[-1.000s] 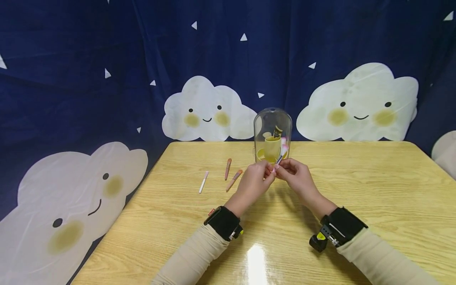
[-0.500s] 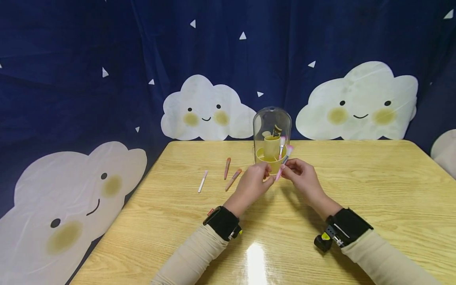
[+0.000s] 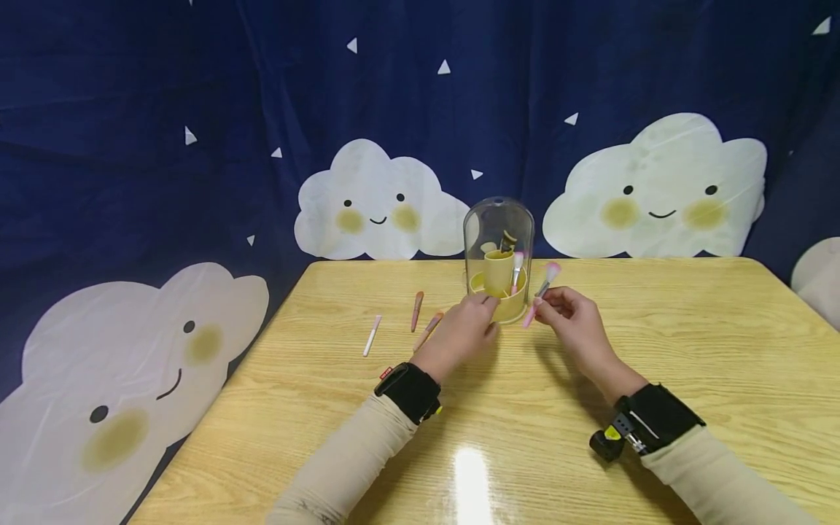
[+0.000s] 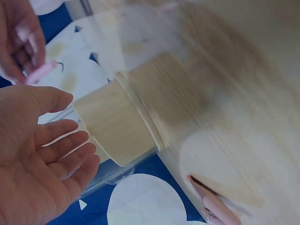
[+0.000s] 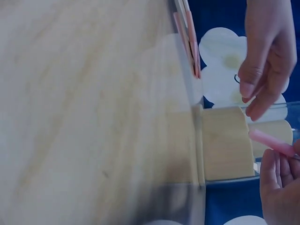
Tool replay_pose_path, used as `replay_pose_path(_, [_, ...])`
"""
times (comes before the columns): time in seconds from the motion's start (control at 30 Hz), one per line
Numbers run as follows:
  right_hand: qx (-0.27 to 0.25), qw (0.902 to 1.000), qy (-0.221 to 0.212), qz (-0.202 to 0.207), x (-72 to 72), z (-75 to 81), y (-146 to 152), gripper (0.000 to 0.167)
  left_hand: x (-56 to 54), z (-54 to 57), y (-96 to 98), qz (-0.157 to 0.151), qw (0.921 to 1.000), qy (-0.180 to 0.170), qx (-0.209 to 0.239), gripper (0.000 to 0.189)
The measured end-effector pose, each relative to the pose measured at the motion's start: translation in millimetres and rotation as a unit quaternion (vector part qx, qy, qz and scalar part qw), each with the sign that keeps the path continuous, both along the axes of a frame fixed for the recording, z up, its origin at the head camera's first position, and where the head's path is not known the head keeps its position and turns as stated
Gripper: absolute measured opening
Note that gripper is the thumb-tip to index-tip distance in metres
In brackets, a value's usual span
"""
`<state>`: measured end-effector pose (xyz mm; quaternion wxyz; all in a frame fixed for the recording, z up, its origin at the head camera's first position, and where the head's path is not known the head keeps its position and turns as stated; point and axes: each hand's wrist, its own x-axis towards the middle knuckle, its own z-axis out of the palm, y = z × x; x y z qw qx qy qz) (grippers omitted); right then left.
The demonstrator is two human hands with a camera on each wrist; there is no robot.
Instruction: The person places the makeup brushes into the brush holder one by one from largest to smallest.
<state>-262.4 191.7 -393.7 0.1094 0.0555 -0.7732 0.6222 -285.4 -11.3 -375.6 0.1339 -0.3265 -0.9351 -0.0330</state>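
My right hand (image 3: 580, 328) pinches a makeup brush (image 3: 541, 295) with a pink handle and a pink-and-white tip. It holds the brush upright and slightly tilted, just right of a yellow brush holder (image 3: 515, 309). In the right wrist view the brush's pink handle (image 5: 271, 142) points toward the holder. Loose fingers and an empty palm show on my left hand (image 4: 51, 154) in the left wrist view, close to the holder's yellow wall (image 4: 117, 124). A clear dome cover (image 3: 497, 213) surrounds the holder's cup. Inside stand another pink brush (image 3: 517, 268) and a dark-ended brush (image 3: 508, 241).
Left of my left hand lie a white-handled brush (image 3: 372, 335) and two brown-pink brushes, one upright-lying brush (image 3: 416, 312) and one slanted brush (image 3: 429, 329) partly behind the hand. The wooden table (image 3: 656, 343) ends at a dark blue cloud-print curtain (image 3: 407, 87).
My right hand has moved right with the pink brush, away from my left hand. My left fingers have come off the brush and now sit in front of the holder.
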Motion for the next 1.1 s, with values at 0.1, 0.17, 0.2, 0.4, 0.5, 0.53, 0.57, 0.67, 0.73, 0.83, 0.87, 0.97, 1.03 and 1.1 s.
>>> replay_pose_path(0.1, [-0.005,0.9999,0.012,-0.005,0.0,3.5,2.8,0.036,-4.8,-0.2,-1.1,0.001,0.9997,0.013,-0.020,0.031])
replay_pose_path(0.17, [-0.011,0.9997,0.019,-0.007,-0.2,5.3,4.4,0.036,-7.2,-0.9,-1.6,0.004,0.9995,0.007,-0.029,0.033])
replay_pose_path(0.2, [-0.012,0.9997,0.021,-0.008,-0.5,5.8,5.3,0.036,-8.0,-1.1,-1.5,0.004,0.9994,0.005,-0.035,0.035])
replay_pose_path(0.4, [-0.020,0.9994,0.029,-0.008,-3.0,5.0,9.8,0.035,-9.2,-1.3,0.4,0.000,0.9986,0.025,-0.046,0.032])
replay_pose_path(0.5, [-0.017,0.9992,0.035,-0.007,-4.4,3.7,10.7,0.034,-8.8,-1.3,2.0,-0.001,0.9983,0.035,-0.047,0.029])
replay_pose_path(0.53, [-0.014,0.9992,0.037,-0.008,-4.8,3.5,10.9,0.034,-8.6,-1.3,2.8,0.001,0.9981,0.036,-0.050,0.029])
replay_pose_path(0.57, [-0.008,0.9991,0.039,-0.011,-5.1,3.2,11.1,0.034,-8.3,-1.5,3.7,0.001,0.9979,0.036,-0.054,0.029])
replay_pose_path(0.67, [0.025,0.9983,0.048,-0.022,-6.3,3.3,11.8,0.034,-6.8,-2.3,7.2,0.000,0.9977,0.033,-0.059,0.030])
replay_pose_path(0.73, [0.054,0.9964,0.058,-0.031,-7.6,4.1,12.1,0.032,-6.3,-3.2,9.6,-0.002,0.9974,0.034,-0.064,0.032])
replay_pose_path(0.83, [0.096,0.9915,0.078,-0.042,-10.7,6.2,12.3,0.029,-5.6,-3.6,12.5,-0.004,0.9968,0.039,-0.071,0.033])
replay_pose_path(0.87, [0.102,0.9902,0.085,-0.043,-11.9,7.3,12.2,0.028,-5.8,-3.4,13.2,-0.004,0.9966,0.041,-0.071,0.032])
replay_pose_path(0.97, [0.115,0.9876,0.099,-0.041,-15.6,11.5,12.0,0.026,-5.9,-2.0,14.5,-0.003,0.9967,0.040,-0.071,0.027])
replay_pose_path(1.03, [0.113,0.9873,0.105,-0.037,-18.0,14.9,11.5,0.026,-6.3,-1.0,15.0,-0.003,0.9972,0.033,-0.067,0.024])
replay_pose_path(1.1, [0.116,0.9867,0.109,-0.035,-20.9,18.3,11.1,0.026,-6.6,0.2,15.4,-0.002,0.9976,0.024,-0.065,0.023])
